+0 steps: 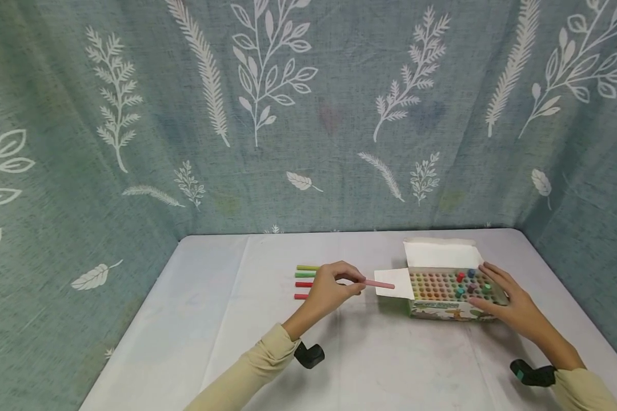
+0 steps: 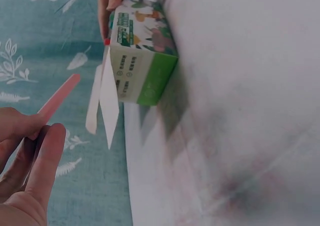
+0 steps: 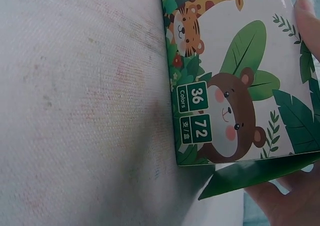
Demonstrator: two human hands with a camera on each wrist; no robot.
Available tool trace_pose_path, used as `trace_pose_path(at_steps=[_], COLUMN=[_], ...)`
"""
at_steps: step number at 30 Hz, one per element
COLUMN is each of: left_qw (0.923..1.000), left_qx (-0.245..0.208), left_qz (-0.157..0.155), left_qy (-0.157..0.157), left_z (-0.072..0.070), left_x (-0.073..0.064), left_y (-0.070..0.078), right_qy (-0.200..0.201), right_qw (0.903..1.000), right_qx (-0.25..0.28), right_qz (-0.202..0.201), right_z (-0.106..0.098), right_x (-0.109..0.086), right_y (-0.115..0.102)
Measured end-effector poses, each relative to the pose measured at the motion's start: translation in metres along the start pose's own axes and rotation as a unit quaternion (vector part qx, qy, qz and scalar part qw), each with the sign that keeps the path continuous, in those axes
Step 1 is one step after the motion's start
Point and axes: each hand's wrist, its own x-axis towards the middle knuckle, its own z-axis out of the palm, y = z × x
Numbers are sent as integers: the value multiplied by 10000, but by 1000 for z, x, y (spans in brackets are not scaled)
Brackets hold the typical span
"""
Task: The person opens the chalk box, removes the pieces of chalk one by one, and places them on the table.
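Note:
My left hand (image 1: 336,282) pinches a pink chalk stick (image 1: 380,283) between thumb and fingertips. Its free end points right, over the white side flap (image 1: 395,283) of an open box (image 1: 437,311). In the left wrist view the pink stick (image 2: 61,97) slants up from the fingers, apart from the box (image 2: 135,73). My right hand (image 1: 516,302) spans the box's right end, thumb at the front edge and fingers at the back corner. Inside, a holed tray (image 1: 432,285) bears several coloured sticks toward the right. The right wrist view shows the box front (image 3: 225,86), printed with animals.
Green, yellow-green and red sticks, among them a red one (image 1: 301,296), lie in a row left of the box, partly hidden by my left hand. The box's white lid (image 1: 442,254) stands raised at the back. A leaf-patterned curtain (image 1: 334,188) borders the white table (image 1: 226,342).

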Motion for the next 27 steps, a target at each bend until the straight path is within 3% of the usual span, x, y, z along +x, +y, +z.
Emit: trace_pose_path(at_steps=[6,13,17,22,27], left_qw=[9999,9989,9988,9982,9979], left_qx=[1,-218,-195,-215,-221], left_qz=[-157,-395,-358,-454,-520], left_qy=[-16,109,256,321,320], left_z=[-7,-18,-26,-34,-40], left_x=[-9,-14,-18,-23,-32], left_y=[-8,-49,-61,-63,-48], right_qy=[-89,-251,-246,-235,-257], right_qw=[9999,9995,9995,9996,9995], right_qx=[-73,-199,-210,-182,-165], right_qz=[-78,-27,-27,-18,-85], right_z=[-1,-4,-6,-6,-5], right_x=[1,4,5,4,3], right_y=[-1,-3,-4,-4,-3])
